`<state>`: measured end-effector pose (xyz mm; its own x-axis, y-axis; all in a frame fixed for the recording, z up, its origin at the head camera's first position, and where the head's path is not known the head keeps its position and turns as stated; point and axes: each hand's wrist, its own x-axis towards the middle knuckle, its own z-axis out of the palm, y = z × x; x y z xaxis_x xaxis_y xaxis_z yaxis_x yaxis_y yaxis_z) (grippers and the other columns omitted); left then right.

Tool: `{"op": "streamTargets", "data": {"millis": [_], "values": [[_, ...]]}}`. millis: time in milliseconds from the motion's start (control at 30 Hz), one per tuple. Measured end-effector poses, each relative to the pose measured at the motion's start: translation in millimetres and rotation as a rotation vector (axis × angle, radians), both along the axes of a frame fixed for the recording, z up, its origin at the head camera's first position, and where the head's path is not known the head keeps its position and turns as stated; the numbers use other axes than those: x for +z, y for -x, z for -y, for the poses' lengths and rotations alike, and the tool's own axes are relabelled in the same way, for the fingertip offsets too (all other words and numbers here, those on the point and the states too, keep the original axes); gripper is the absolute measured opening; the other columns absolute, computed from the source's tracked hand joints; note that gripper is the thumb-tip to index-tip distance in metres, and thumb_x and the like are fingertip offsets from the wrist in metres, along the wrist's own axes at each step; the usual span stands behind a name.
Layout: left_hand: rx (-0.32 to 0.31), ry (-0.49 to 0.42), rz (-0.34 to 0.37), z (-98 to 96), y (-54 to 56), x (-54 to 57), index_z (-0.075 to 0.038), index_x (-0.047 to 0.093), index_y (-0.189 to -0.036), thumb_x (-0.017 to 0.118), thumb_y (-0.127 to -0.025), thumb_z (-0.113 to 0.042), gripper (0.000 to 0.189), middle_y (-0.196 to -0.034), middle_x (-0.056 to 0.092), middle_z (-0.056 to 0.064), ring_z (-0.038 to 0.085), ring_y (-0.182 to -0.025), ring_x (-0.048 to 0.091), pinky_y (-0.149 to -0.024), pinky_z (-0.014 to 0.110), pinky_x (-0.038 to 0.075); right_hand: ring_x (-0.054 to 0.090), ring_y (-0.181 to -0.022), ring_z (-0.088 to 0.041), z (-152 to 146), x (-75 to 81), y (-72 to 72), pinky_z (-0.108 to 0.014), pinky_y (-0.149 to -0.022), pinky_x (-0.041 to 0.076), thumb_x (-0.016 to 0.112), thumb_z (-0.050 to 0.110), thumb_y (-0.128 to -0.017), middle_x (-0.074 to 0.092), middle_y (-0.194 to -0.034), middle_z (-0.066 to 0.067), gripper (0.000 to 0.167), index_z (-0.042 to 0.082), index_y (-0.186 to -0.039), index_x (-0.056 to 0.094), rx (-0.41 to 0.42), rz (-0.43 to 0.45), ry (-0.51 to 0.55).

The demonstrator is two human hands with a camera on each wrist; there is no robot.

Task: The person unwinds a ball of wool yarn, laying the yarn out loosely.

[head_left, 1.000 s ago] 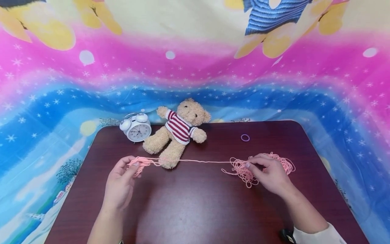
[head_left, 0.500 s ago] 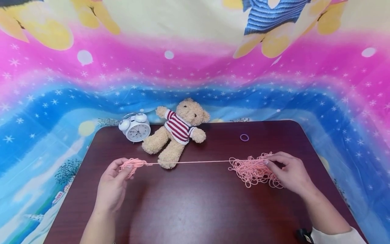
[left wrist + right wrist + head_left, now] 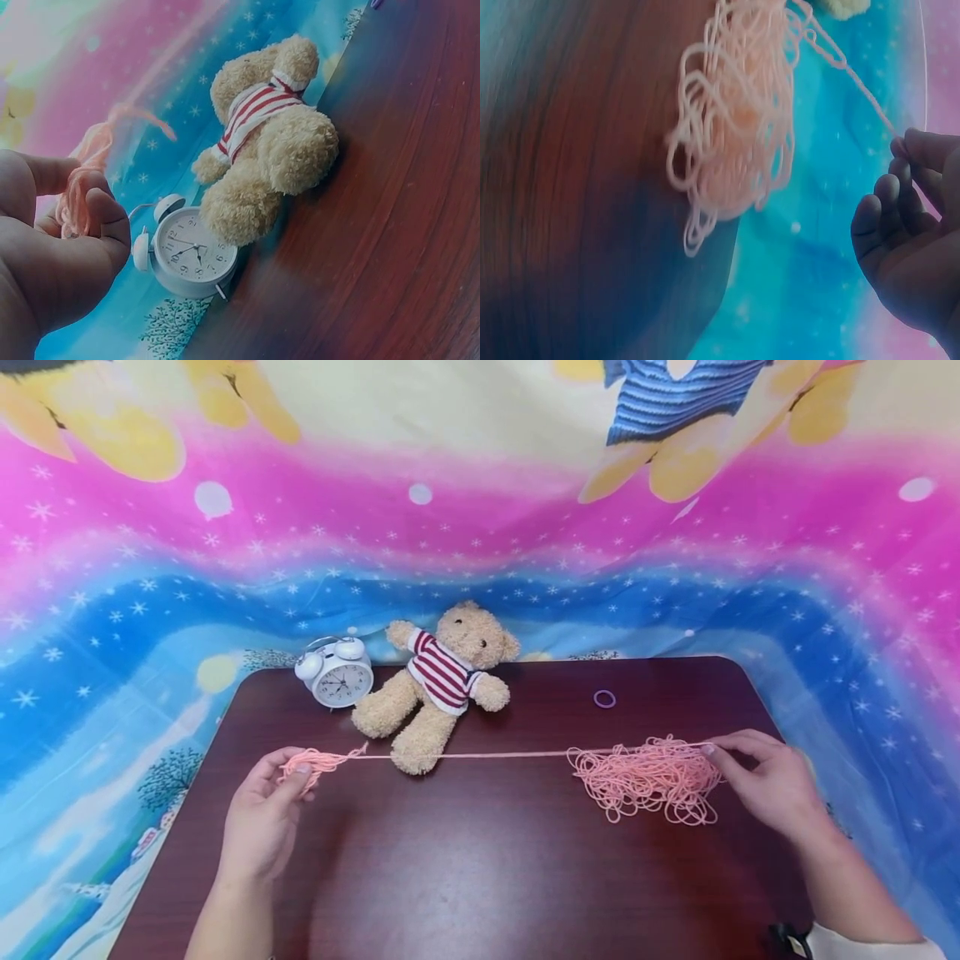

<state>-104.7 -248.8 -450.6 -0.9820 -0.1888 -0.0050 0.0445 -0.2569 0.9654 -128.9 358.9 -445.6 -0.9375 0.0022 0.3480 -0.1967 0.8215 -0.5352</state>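
Note:
My left hand (image 3: pixel 258 818) grips a small looped bundle of pink yarn (image 3: pixel 88 169) between thumb and fingers, at the left of the head view. A single taut strand (image 3: pixel 495 754) runs from that bundle across to the right. Its other end is pinched between thumb and index finger of my right hand (image 3: pixel 772 781), whose other fingers lie loosely curled in the right wrist view. Just left of the right hand, a loose tangled heap of the same yarn (image 3: pixel 645 781) lies on the table, with the strand passing along its far edge.
A teddy bear (image 3: pixel 442 681) in a striped shirt lies at the back of the dark wooden table (image 3: pixel 465 877), one foot under the strand in view. Beside it stands a white alarm clock (image 3: pixel 341 681). A purple ring (image 3: pixel 604 699) lies at the back right. A printed cloth (image 3: pixel 480 543) hangs behind.
My right hand has moved right, off the heap, drawing the strand longer. The left hand has shifted left with its bundle. More of the heap shows.

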Motion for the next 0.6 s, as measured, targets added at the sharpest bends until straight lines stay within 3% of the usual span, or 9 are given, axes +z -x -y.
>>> {"op": "streamTargets", "data": {"millis": [200, 367, 467, 600], "values": [[0.025, -0.015, -0.008, 8.7, -1.6, 0.0, -0.003, 0.06, -0.122, 0.062, -0.103, -0.001, 0.019, -0.102, 0.068, -0.001, 0.011, -0.084, 0.063, -0.073, 0.021, 0.054, 0.044, -0.1, 0.024, -22.4, -0.7, 0.3, -0.001, -0.084, 0.031, 0.078, 0.024, -0.094, 0.069, -0.096, 0.026, 0.015, 0.012, -0.103, 0.081, -0.073, -0.011, 0.033], [0.034, -0.028, -0.027, 17.0, -2.5, -1.6, -0.001, 0.059, -0.123, 0.061, -0.102, 0.003, 0.022, -0.104, 0.069, -0.001, 0.01, -0.084, 0.063, -0.073, 0.021, 0.054, 0.039, -0.101, 0.027, -39.3, -0.5, -1.4, -0.002, -0.08, 0.032, 0.077, 0.028, -0.095, 0.051, -0.099, 0.047, 0.02, 0.012, -0.107, 0.08, -0.13, 0.014, 0.032], [0.024, -0.05, -0.044, 22.7, -3.7, -3.1, -0.003, 0.061, -0.121, 0.059, -0.102, 0.006, 0.021, -0.102, 0.07, 0.0, 0.009, -0.083, 0.064, -0.073, 0.021, 0.054, 0.041, -0.095, 0.027, -48.4, 1.5, -2.4, -0.006, -0.073, 0.035, 0.077, 0.029, -0.095, 0.047, -0.099, 0.048, 0.023, 0.01, -0.108, 0.08, -0.16, 0.025, 0.018], [0.017, -0.077, -0.054, 30.8, -5.9, -3.8, -0.005, 0.062, -0.12, 0.058, -0.103, 0.005, 0.02, -0.099, 0.069, -0.001, 0.01, -0.082, 0.065, -0.073, 0.021, 0.054, 0.04, -0.087, 0.027, -60.3, 5.1, -3.9, -0.015, -0.067, 0.039, 0.076, 0.034, -0.095, 0.056, -0.095, 0.041, 0.03, 0.009, -0.111, 0.078, -0.211, 0.066, -0.002]]}}
